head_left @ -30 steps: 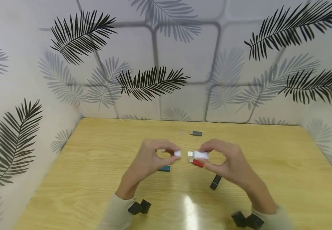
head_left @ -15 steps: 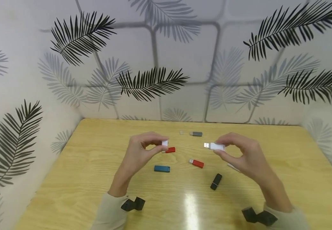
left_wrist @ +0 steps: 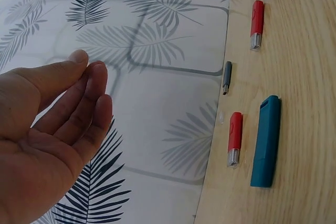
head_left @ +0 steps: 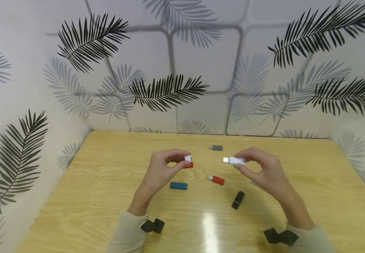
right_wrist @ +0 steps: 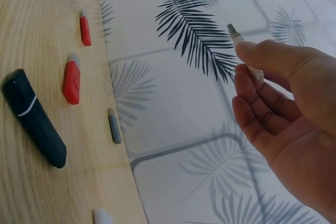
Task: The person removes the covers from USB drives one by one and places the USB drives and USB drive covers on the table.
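Note:
My left hand [head_left: 160,170] pinches a small white cap [head_left: 187,158] between thumb and fingertips, above the table. In the left wrist view the cap is hidden behind the fingers of this hand [left_wrist: 63,108]. My right hand [head_left: 266,172] pinches a white USB stick [head_left: 235,160] by its body, the bare metal plug pointing left toward the cap. The right wrist view shows the plug [right_wrist: 232,30] sticking out past the thumb. Cap and stick are level with each other, a gap between them. Just below the left fingertips, a red USB stick [head_left: 189,165] lies partly covered.
On the wooden table [head_left: 106,211] lie a second red USB stick [head_left: 217,180], a blue stick [head_left: 178,186], a black stick [head_left: 237,200] and a grey stick [head_left: 216,147]. Beside the grey one is a tiny clear piece [head_left: 199,146]. A leaf-patterned backdrop [head_left: 201,63] rises behind.
The hands, close together a second ago, drew apart with cap and stick. Since half a second ago the left hand has come slightly back right; the right hand has shifted a little left.

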The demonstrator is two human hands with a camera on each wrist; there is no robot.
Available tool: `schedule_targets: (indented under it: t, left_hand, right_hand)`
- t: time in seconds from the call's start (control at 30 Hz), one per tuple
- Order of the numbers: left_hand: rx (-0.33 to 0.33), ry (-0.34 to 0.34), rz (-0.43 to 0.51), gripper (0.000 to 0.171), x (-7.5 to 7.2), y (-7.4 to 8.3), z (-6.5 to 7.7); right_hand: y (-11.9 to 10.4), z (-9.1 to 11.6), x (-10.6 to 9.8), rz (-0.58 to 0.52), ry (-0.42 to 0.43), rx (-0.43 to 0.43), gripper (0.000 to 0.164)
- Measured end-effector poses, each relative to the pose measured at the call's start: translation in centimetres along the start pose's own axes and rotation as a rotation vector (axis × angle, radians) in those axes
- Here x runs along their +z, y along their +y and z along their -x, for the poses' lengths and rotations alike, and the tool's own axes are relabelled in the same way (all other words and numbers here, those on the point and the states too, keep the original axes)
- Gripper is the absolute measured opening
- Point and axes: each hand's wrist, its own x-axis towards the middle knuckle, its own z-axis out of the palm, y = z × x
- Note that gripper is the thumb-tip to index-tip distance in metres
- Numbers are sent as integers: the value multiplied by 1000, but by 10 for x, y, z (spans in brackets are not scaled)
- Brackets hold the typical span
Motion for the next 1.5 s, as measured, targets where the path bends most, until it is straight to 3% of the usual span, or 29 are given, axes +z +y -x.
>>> schedule_targets:
  t: [0.17,0.3,0.5,0.7,1.0,1.33,1.5]
  left_hand:
    - [26,-27,26,23,6,-9,-1]
    - [22,-15,-17,22,12,-15,-2]
    - [-35,14,-105,22,17,-18,-3]
    - [-89,17,-101,22,20,-26,-5]
    - [-160,52,-116,20,28,-39,-20]
    - [-123,25,-226,16,40,-51,-40]
    - [-175,3,-240,17,46,-54,-47]
  right_hand:
    - [7,3,1,37,9,33,33]
    - [11,3,0,67,23,41,32]
    - [19,3,3,66,24,90,29]
    - [28,6,9,80,9,142,26]
    - [40,3,17,75,-4,226,21]
    - [52,-2,29,33,-6,298,20]
    - [60,-3,36,9,-23,343,18]
